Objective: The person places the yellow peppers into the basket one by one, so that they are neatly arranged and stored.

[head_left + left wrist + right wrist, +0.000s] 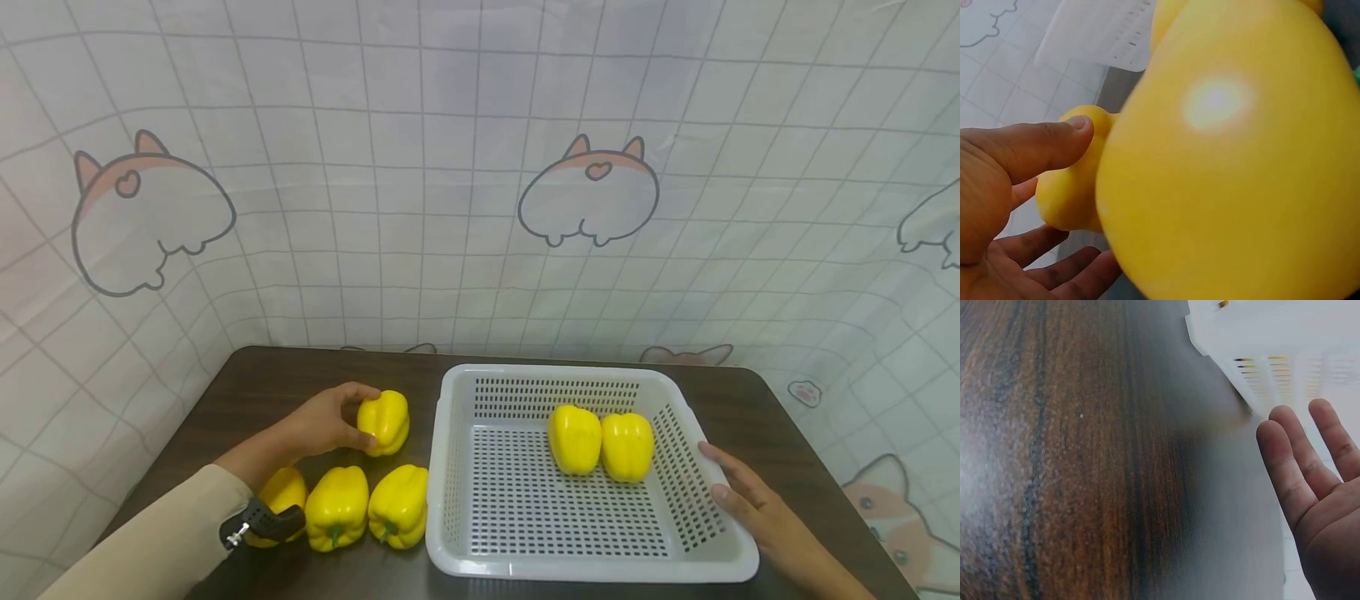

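hands (327, 423) (767, 515) apart, pepper (387, 423) held, gap before basket rim (439, 467)

I'm at a dark wood-grain table (292, 375) inside wrinkled corgi-print grid curtains (390, 183): makeshift booth, room type unclear.

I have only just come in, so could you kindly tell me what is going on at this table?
A person's left hand holds a yellow pepper, left of a white basket. The right hand is at the basket's right side with its fingers extended; whether it touches is hard to tell. Two peppers are side by side in the basket, and three more peppers sit on the table to its left, one partly hidden behind the left wrist.
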The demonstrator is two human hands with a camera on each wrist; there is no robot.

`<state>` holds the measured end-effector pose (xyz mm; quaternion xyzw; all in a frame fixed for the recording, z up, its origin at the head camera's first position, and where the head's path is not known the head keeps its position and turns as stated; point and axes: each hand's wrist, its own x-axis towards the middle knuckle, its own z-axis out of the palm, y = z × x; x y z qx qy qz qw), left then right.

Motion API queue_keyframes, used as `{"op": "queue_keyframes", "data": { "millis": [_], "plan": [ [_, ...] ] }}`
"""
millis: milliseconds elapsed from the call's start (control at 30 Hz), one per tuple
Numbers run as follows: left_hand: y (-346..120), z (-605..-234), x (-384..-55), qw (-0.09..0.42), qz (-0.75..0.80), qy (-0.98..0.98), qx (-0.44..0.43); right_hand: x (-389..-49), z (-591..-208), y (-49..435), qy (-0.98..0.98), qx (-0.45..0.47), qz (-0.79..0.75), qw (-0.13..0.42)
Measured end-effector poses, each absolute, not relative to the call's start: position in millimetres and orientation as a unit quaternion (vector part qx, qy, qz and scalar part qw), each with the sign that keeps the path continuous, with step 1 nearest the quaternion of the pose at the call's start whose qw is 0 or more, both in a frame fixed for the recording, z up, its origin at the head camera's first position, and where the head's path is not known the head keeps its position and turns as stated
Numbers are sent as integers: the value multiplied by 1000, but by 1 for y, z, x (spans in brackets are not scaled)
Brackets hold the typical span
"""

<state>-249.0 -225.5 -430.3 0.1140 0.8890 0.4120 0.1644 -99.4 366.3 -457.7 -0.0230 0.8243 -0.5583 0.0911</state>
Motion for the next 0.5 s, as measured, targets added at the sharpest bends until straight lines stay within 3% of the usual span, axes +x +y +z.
{"op": "queue_keyframes", "data": {
  "millis": [500],
  "plan": [
    [-222, -426, -243, 138, 431, 883, 120, -101, -458, 368, 823, -31, -560, 93]
  ]
}}
